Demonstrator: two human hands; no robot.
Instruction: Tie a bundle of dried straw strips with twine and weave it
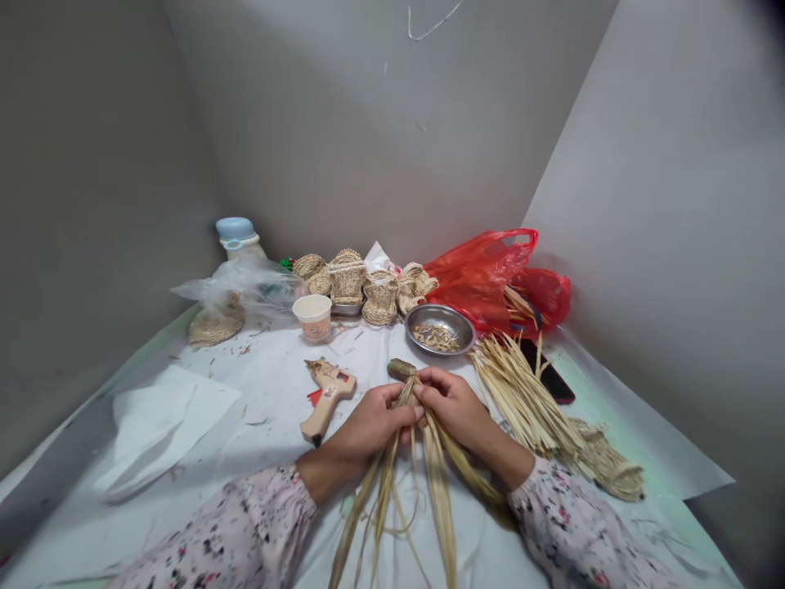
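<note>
I see a paper-covered table [270,409] holding a red plastic bag [484,278], woven straw baskets [347,278], a steel bowl [440,329] and a hot glue gun [328,397]. At the near edge, the left hand [374,425] and right hand [450,405] both grip, fingers closed, a bundle of dried straw strips [438,499] hanging toward me

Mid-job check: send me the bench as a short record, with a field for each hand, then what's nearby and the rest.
left hand: grips dried straw strips below a wrapped knob
right hand: pinches the same strips beside the knob
nearby: hot glue gun left of the hands; loose straw bundle to the right
rest: metal bowl of straw scraps; small woven straw pieces; paper cup; red plastic bag
</note>
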